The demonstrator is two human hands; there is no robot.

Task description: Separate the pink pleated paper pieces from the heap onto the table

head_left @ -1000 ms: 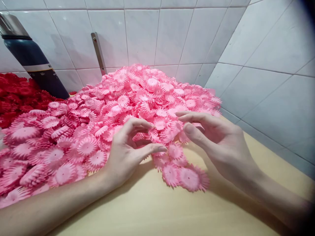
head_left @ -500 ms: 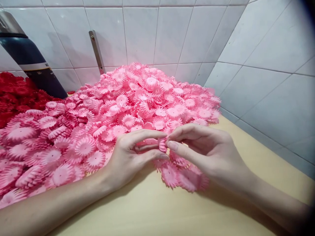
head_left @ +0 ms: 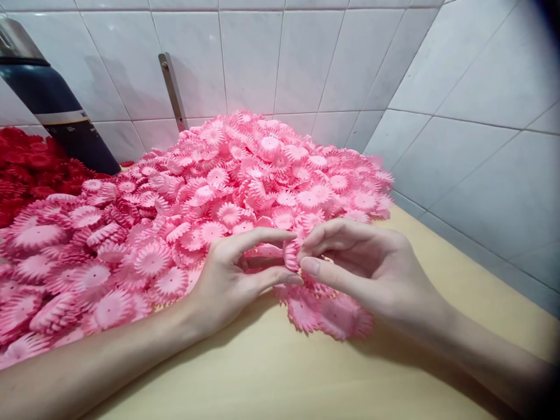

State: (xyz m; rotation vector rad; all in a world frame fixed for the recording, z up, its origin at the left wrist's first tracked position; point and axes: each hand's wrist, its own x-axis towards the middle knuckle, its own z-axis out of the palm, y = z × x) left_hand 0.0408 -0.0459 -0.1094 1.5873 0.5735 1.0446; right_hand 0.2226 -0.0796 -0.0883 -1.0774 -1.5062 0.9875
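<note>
Frame centre: left hand [head_left: 231,265] pinches pink flower [head_left: 290,255] by rim, probably leaving middle free for right hand [head_left: 305,256]; its fingertips [head_left: 310,266] beside flower, grip unclear.

Left arm [head_left: 126,347]: bare, slanting in from lower left. Left hand [head_left: 230,265]: thumb [head_left: 272,277] and fingers [head_left: 261,235] curved, tips apart. Right arm [head_left: 485,353]: bare, slanting in from lower right. Right hand [head_left: 371,262]: fingers bent, thumb beneath, tips near left hand's.

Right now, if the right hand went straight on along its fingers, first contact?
The pink petal piece, apparently pinched by the left hand. The right hand looks nearly or just touching it; depth is unclear.
</note>
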